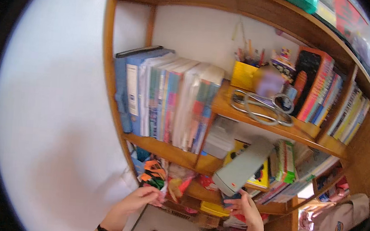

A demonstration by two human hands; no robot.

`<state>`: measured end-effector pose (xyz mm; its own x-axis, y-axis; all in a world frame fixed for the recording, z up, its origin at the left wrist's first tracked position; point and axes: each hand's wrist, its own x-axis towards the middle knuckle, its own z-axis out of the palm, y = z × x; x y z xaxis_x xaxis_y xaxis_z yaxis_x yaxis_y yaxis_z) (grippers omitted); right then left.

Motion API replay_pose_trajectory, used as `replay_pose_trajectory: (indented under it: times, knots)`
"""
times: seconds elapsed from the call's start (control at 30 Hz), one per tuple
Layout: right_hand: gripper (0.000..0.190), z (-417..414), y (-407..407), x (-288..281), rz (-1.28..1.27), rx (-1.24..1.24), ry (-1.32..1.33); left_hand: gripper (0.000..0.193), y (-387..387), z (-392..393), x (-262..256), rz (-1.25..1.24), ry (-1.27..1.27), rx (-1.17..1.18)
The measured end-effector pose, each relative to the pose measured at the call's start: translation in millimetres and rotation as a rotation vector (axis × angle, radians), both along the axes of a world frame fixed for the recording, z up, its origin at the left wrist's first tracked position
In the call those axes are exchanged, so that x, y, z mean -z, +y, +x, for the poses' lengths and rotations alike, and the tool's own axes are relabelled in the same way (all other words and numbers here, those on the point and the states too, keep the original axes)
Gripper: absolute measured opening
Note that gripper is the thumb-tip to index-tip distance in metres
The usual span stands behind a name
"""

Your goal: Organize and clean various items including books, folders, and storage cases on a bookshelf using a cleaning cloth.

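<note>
My right hand is at the lower end of a long grey-green box, which slants up over the lower shelf; its fingers are at a small dark item under the box, and whether they grip is unclear. My left hand, with a black band on its wrist, holds nothing visible, its fingers loosely curled in front of the lower left compartment. Behind it lie orange and green items. A yellow book or box is partly hidden behind the grey-green box.
Binders and books fill the upper left shelf. A coiled stethoscope lies on the middle shelf near a yellow pen holder. A translucent container stands below. A white wall is at left, a beige bag at lower right.
</note>
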<state>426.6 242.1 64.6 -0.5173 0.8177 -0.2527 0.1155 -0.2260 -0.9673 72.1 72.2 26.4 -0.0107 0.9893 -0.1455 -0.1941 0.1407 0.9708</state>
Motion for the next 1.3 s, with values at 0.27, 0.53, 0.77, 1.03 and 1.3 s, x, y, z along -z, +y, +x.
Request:
replay_pose_trajectory:
  times: [0.27, 0.53, 0.77, 1.03, 1.3]
  knots:
    - [0.048, -50.6, -26.6, 17.9, 0.042, 0.303, 0.388, 0.032, 9.6, -27.9, -3.7, -0.048, -0.004, 0.077]
    - [0.054, -50.8, -27.8, 33.9, 0.115, 0.435, 0.444, 0.033, 19.3, -75.9, -3.1, -0.010, 0.061, 0.017]
    - [0.065, -36.6, -26.1, 36.6, 0.079, 0.782, 0.436, 0.032, 22.2, -91.5, 19.9, -0.022, 0.033, -0.012]
    - [0.038, -36.6, -32.6, 25.8, 0.245, 0.818, 0.248, 0.027, 35.8, -72.3, 28.7, -0.056, 0.059, 0.042]
    - [0.032, -10.8, 29.1, 124.7, 0.537, 0.454, -0.533, 0.028, 48.0, -53.6, 26.8, -0.078, 0.039, -0.015]
